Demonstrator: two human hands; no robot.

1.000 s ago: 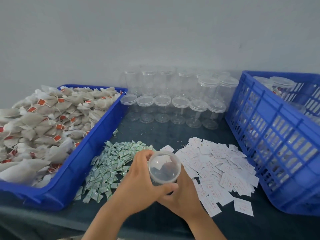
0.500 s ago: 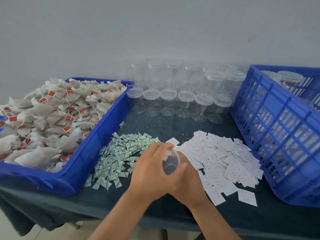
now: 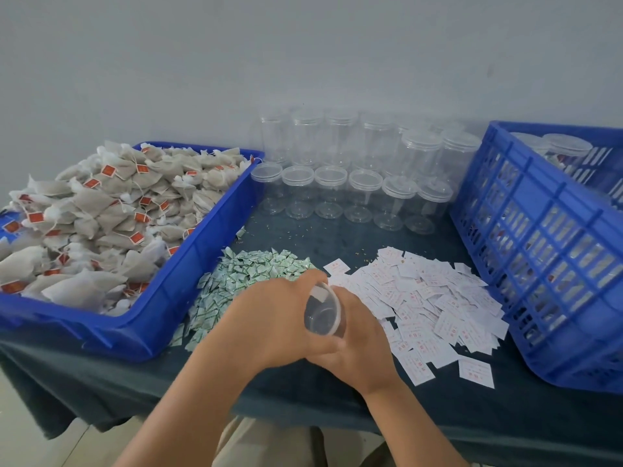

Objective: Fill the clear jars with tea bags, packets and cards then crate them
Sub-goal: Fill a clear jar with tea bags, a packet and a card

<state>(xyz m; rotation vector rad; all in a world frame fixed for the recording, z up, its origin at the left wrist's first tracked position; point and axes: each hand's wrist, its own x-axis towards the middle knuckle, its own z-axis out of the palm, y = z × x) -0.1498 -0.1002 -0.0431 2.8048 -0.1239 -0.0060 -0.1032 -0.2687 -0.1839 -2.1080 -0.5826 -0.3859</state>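
Observation:
A clear jar [image 3: 323,311] lies tilted between both hands over the table's front middle. My left hand [image 3: 273,318] wraps over its lid end, thumb under the rim. My right hand [image 3: 359,345] grips the jar's body from behind and below. A blue tray [image 3: 175,298] on the left is heaped with tea bags [image 3: 111,210] bearing red tags. Small green packets [image 3: 249,274] are piled just ahead of my left hand. White cards [image 3: 431,298] with red print spread to the right of my hands. I cannot tell what is inside the held jar.
Rows of lidded clear jars [image 3: 357,183] stand at the back against the grey wall. A blue slatted crate [image 3: 539,251] on the right holds a few jars [image 3: 566,150]. The dark cloth-covered table's [image 3: 337,237] front edge runs just below my wrists.
The jar's lid faced the camera a second ago; now the left hand covers most of it and the jar is tilted left. The camera has pulled back slightly.

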